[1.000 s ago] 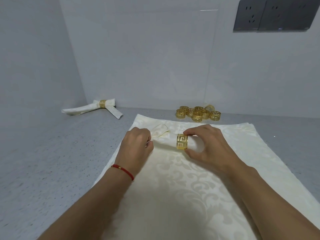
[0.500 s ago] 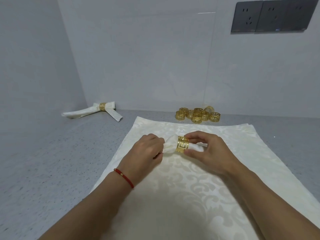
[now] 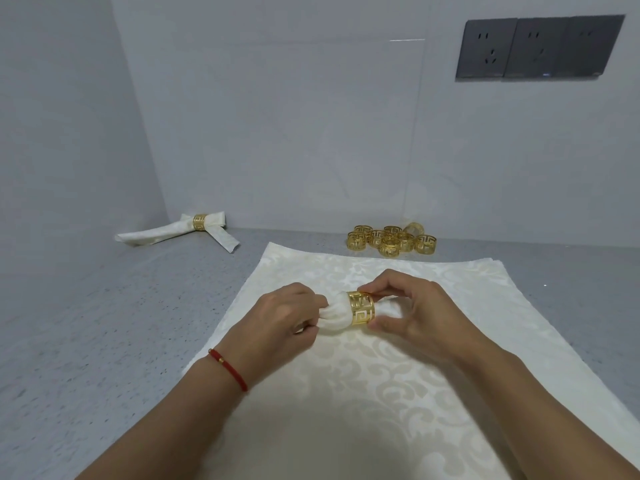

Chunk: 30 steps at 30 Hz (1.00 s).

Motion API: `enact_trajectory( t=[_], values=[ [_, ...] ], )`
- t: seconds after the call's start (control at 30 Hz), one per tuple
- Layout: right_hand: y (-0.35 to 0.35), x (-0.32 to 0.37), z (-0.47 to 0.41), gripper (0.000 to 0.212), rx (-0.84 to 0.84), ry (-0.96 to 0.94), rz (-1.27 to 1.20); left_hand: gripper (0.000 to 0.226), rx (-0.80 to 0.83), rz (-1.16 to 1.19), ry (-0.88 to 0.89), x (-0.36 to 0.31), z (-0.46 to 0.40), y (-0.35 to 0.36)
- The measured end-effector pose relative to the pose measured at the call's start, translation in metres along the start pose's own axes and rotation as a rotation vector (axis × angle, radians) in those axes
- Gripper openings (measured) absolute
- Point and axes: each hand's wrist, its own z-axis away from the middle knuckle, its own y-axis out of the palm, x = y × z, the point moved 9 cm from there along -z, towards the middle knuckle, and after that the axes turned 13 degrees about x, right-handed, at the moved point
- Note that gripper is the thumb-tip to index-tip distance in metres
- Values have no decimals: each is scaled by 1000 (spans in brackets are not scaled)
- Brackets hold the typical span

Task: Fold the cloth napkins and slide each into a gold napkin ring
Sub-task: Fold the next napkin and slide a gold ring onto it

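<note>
A rolled cream napkin (image 3: pixel 335 315) runs through a gold napkin ring (image 3: pixel 362 309) held just above a stack of flat cream napkins (image 3: pixel 363 393). My left hand (image 3: pixel 284 320) grips the bunched napkin end that sticks out of the ring's left side. My right hand (image 3: pixel 412 306) pinches the ring between thumb and fingers and hides the napkin's right end. A pile of several loose gold rings (image 3: pixel 391 240) lies by the back wall.
A finished napkin in a gold ring (image 3: pixel 180 231) lies in the back left corner of the grey speckled counter (image 3: pixel 104 323). Walls close off the left and back. Dark power sockets (image 3: pixel 536 46) sit high on the back wall.
My left hand has moved right, up against the ring. The loose napkin tail that trailed to the left is now bunched into my left hand and the exposed length is shorter.
</note>
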Motion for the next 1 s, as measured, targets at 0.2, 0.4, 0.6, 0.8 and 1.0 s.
enact_trajectory(
  t=[0.2,0.4,0.6,0.8,1.0],
  values=[
    [1,3,1,42,-2,-4,-48,27,24,41,44,-3,2,4],
    [0,1,1,42,39,-22,-120,29,82,-18,185,-23,-1,8],
    [4,3,-2,44,116,-22,-145,24,101,-37,203,-26,-2,9],
    [9,8,-3,45,123,-11,-50,27,73,-19,139,-20,1,12],
    [5,20,-1,42,79,-41,-52,19,-49,69,-4,-6,5,-1]
  ],
)
